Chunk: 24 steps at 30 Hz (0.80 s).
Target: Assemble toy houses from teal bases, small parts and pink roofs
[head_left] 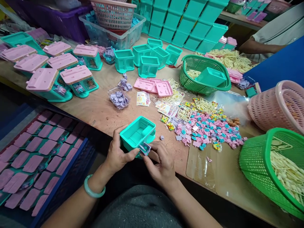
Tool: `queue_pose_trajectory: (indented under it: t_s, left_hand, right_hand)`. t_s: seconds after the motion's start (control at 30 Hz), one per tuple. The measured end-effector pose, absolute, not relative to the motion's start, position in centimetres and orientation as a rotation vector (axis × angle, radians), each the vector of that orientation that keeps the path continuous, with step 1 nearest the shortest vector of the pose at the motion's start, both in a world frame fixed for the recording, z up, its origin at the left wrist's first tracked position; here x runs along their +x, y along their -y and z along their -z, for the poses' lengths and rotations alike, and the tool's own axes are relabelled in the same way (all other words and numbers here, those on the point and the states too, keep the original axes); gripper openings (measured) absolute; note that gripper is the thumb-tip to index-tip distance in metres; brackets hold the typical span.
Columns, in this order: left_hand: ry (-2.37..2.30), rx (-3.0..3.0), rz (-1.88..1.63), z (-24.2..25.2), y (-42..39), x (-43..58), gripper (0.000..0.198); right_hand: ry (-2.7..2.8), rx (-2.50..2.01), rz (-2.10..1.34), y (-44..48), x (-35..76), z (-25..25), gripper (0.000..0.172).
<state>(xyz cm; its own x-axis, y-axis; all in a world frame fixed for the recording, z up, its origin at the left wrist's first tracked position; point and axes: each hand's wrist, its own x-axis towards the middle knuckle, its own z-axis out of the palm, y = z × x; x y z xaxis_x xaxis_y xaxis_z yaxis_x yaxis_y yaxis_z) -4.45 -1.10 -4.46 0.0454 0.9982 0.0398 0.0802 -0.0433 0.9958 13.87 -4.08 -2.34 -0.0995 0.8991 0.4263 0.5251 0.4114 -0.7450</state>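
A teal plastic toy box [133,133], hollow and facing upward, is gripped by my left hand [118,148] at its left side, the thumb on its near wall. Against that near wall my right hand [161,161] pinches a small lavender plastic part [144,148]; whether it is seated in the wall I cannot tell. A tiny lavender knob [161,137] lies on the table just right of the box. Beyond the box stands a clear tub of lavender parts [119,99]. Pink lids [153,86] and printed cards [142,98] lie behind it.
Pink-lidded teal units [79,79] stand at left; a blue crate [71,164] of them sits below. Pink and blue pieces [209,129] are heaped at right. Green baskets [254,171], a pink basket [266,104] and stacked teal boxes [185,19] surround the table. A co-worker's arm [256,46] shows.
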Motion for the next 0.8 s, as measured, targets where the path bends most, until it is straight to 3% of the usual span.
queue_pose_trajectory:
  t_s: [0.23,0.4,0.5,0.63,0.8]
  left_hand:
    - [-1.252,1.421,-1.166,5.2,1.3,-4.7,0.077]
    - [-1.300,1.462,-1.129,5.3,1.1,-4.7,0.079]
    - [-1.312,1.537,-1.101,5.2,1.1,-4.5,0.084]
    - [-1.273,1.633,-1.098,5.3,1.2,-4.3,0.082]
    - [-1.279,1.689,-1.108,5.6,1.3,-4.2,0.081]
  right_hand:
    - [1.727,-1.356,-0.492,4.7,13.3,2.4,0.012]
    - [1.844,-1.293,-0.378,4.7,13.8,3.9,0.018]
    - [1.872,-1.190,-0.500,4.3,15.1,4.6,0.018]
    - [1.908,-1.090,-0.651,3.9,16.3,4.4,0.031]
    - [1.874,-1.146,-0.537,4.5,15.7,4.2,0.028]
